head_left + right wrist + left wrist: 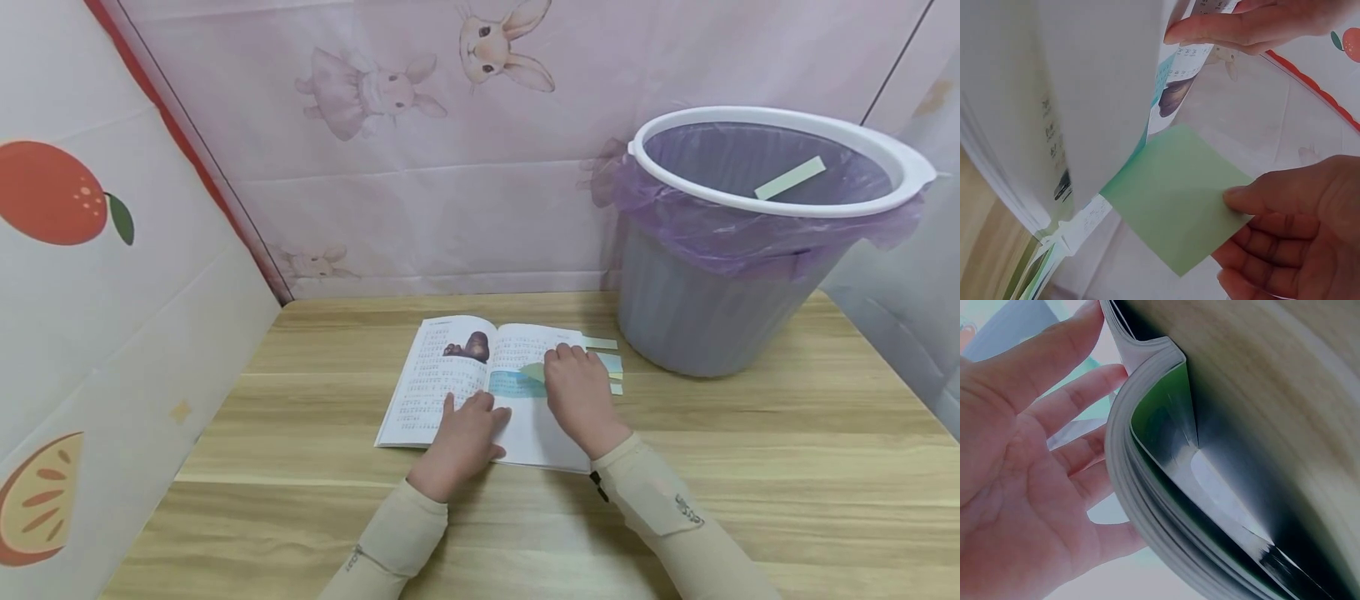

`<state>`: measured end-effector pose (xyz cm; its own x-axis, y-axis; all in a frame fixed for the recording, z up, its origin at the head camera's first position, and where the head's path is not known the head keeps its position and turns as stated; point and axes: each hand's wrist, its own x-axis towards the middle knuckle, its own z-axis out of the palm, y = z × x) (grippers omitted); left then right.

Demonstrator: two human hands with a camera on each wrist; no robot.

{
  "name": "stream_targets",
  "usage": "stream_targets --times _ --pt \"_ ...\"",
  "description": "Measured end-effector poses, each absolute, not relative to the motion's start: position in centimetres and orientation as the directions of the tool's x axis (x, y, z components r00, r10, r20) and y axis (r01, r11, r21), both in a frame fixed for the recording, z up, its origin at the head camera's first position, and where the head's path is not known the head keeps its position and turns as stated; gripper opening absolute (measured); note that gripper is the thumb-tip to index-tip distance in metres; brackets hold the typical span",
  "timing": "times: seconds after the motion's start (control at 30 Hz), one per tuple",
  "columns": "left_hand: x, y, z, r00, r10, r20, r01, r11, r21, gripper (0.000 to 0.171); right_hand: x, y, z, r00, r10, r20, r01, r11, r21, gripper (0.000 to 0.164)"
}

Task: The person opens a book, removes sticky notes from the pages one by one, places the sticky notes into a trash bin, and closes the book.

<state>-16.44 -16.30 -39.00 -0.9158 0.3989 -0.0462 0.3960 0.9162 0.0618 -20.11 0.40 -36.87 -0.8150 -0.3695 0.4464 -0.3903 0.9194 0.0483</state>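
Two hands are on the open book [480, 379], which lies flat near the middle of the wooden table [750, 467]. The left hand [461, 433] rests with straight fingers on the left page, holding it down. The right hand [577, 392] pinches a green sticky note [1175, 194] between thumb and fingers on the right page; the note looks mostly free of the paper.

I'd judge the step in hand is pulling this note off the page. The next move would call for a gentle peel so the page does not tear.

The book's spine runs near to far, tilted slightly right. More tabs [609, 358] stick out past its right edge, pointing right toward the lined bin [750, 250], where one strip [789, 177] already lies.
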Motion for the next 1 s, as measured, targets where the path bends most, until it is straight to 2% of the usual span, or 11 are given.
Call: stream_targets --times 0.33,0.57,0.73,1.0 --pt "-16.5 -16.3 -39.0 -0.915 0.4 -0.052 0.398 0.916 0.05 0.048 -20.3 1.0 -36.4 -0.803 -0.333 0.495 -0.372 0.928 0.022 0.009" --pt "-16.4 -16.3 -38.9 -0.915 0.401 -0.046 0.398 0.915 0.058 0.047 -20.6 1.5 -36.2 -0.759 -0.307 0.575 -0.381 0.925 -0.009 0.013" --pt "-16.4 -16.4 -39.0 -0.916 0.4 -0.04 0.397 0.915 0.067 0.047 -20.6 1.9 -35.7 -0.768 -0.284 0.574 -0.371 0.928 -0.038 0.012" --pt "-16.4 -16.3 -39.1 -0.918 0.393 -0.053 0.389 0.918 0.07 0.048 -20.4 3.0 -34.6 -0.77 -0.198 0.607 -0.375 0.91 -0.178 0.005"
